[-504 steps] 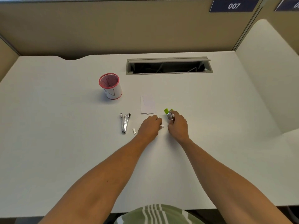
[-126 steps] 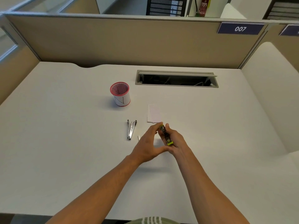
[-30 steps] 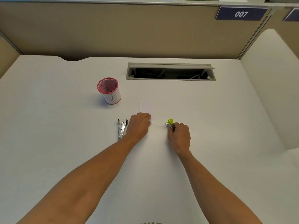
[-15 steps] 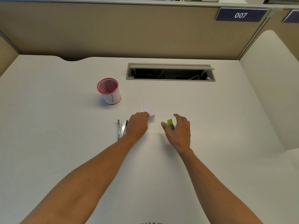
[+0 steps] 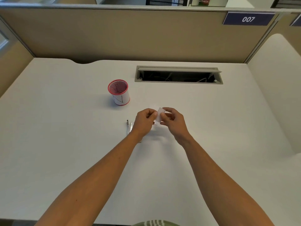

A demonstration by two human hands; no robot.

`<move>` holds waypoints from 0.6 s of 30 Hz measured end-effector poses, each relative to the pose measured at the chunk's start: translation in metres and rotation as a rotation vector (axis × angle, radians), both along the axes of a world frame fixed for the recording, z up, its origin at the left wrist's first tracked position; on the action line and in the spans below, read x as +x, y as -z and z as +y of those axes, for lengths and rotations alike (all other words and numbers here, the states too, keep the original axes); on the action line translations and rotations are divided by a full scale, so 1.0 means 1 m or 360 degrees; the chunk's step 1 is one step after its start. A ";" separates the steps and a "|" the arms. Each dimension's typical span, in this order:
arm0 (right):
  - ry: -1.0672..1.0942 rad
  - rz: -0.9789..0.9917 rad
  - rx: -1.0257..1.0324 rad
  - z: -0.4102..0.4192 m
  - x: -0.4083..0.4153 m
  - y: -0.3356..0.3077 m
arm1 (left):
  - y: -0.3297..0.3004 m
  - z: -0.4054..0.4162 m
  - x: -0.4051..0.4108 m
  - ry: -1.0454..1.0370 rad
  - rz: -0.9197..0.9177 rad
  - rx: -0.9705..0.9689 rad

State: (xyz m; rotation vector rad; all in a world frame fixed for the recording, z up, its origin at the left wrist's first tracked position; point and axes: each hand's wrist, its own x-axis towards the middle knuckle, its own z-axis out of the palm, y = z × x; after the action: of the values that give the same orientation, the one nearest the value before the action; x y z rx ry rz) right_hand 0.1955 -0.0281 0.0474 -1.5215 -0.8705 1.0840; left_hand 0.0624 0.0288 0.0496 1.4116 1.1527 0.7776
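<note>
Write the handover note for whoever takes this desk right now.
Hands: the left hand pinches the left edge of the white paper slip, the right hand its right edge.
Things: the slip is lifted off the desk, nearer than the red mesh cup. A silver metal tool lies on the desk just left of the left hand, not held.
Done: slip picked up.
Left: probably folding or fastening it; the view does not settle which.

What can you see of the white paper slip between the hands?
The white paper slip is small, plain and roughly rectangular, thin, with no print showing. It is held tilted, off the desk, with its top edge free. The left hand pinches its left edge, the right hand its right edge.
</note>
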 end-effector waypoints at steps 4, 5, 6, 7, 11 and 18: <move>0.0025 0.0456 -0.0014 -0.003 0.000 -0.002 | -0.001 -0.002 -0.005 0.0028 -0.0006 -0.0097; 0.0023 0.0500 -0.0017 -0.004 0.000 -0.001 | -0.001 -0.003 -0.006 0.0024 0.0018 -0.0099; 0.0025 0.0521 -0.0016 -0.005 0.000 -0.001 | 0.000 -0.004 -0.006 0.0015 0.0036 -0.0090; 0.0037 0.0527 -0.0012 -0.007 0.000 -0.001 | 0.001 -0.005 -0.007 0.0006 0.0037 -0.0078; 0.0106 0.0484 0.0003 -0.011 0.001 -0.002 | -0.001 -0.008 -0.009 -0.0124 -0.0014 -0.0113; 0.0193 0.0259 0.0007 -0.012 0.003 0.002 | -0.005 -0.009 -0.015 -0.0127 -0.0175 -0.0211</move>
State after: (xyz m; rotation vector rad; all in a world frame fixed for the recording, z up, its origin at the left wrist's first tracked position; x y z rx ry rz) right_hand 0.1985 -0.0399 0.0453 -1.4412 -0.6600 1.0992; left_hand 0.0474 0.0201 0.0547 1.2048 1.1593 0.8097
